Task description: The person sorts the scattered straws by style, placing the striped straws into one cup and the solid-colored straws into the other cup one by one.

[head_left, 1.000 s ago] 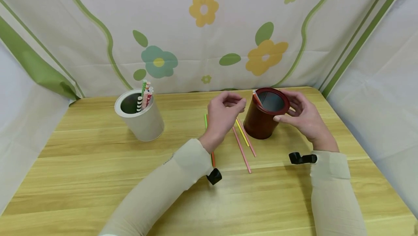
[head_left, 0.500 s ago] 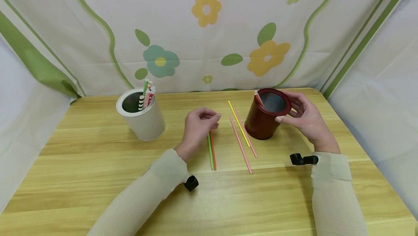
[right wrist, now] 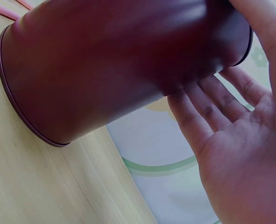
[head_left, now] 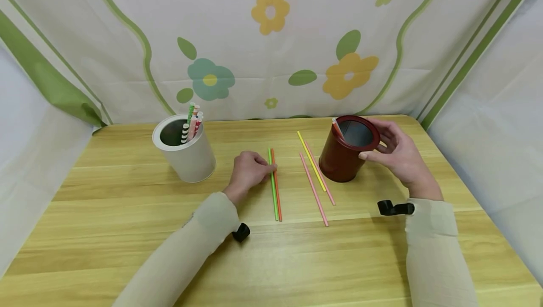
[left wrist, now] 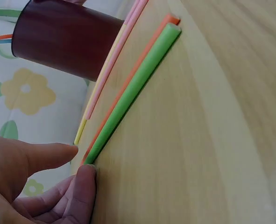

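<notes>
Straws [left wrist: 135, 84], one green and one orange, lie side by side on the surface [head_left: 85, 231], at the fingertips of the left hand [head_left: 249, 170]. I see its thumb and finger apart, with no pinch made yet. The right hand [head_left: 399, 156] is curled round the upper part of the red cup [head_left: 339, 161], which has thin sticks in it.

I judge the step in hand to be picking up one of this pair; which one, I can't tell. The next move calls for closing thumb and finger on a single straw without dragging its neighbour. Between the pair and the cup lie a yellow straw [head_left: 311, 161] and two pink ones.
</notes>
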Motion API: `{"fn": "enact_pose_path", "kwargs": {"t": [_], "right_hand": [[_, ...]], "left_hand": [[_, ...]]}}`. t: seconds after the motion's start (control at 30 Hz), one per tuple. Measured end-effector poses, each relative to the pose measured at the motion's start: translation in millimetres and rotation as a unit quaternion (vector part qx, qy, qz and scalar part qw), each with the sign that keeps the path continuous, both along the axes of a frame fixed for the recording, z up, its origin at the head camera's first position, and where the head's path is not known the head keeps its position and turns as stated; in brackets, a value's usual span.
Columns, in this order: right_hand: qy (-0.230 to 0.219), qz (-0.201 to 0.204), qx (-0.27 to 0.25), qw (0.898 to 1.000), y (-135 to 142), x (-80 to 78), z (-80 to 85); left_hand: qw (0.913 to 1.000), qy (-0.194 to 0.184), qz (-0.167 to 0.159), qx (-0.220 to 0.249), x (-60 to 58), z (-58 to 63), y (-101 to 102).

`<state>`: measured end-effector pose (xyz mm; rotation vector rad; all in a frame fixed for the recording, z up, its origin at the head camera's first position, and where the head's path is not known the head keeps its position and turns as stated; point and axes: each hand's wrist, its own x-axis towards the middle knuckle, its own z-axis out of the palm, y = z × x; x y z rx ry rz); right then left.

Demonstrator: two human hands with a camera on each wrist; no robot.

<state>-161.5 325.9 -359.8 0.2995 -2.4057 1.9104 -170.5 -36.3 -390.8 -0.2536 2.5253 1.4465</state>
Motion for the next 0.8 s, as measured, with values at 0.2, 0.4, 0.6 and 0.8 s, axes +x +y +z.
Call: {"fn": "enact_pose_path", "kwargs": {"t": [0.2,0.4,0.6,0.8], "right_hand": [[-0.001,-0.004,0.009,1.0,0.2,-0.9,-0.7],[-0.001,-0.009,0.025,1.0,0.5,-2.1,-0.4],[-0.004,-0.007,0.017,1.0,0.2,-1.7,-0.7],[-0.003,-0.006,0.016,1.0,0.2,-1.5,-1.0]], "left_hand": [[0.9989,0.004,-0.014,-0.046,-5.3,-1.5,6.7],[0.9981,-0.003,-0.009,-0.06,-7.8,-0.6,9.2],[0.9979,-0.005,-0.003,-0.064,-8.1,-0.3,9.1],[0.9981,-0.016,0.008,-0.059,-7.4,-0.3,9.2]]}}
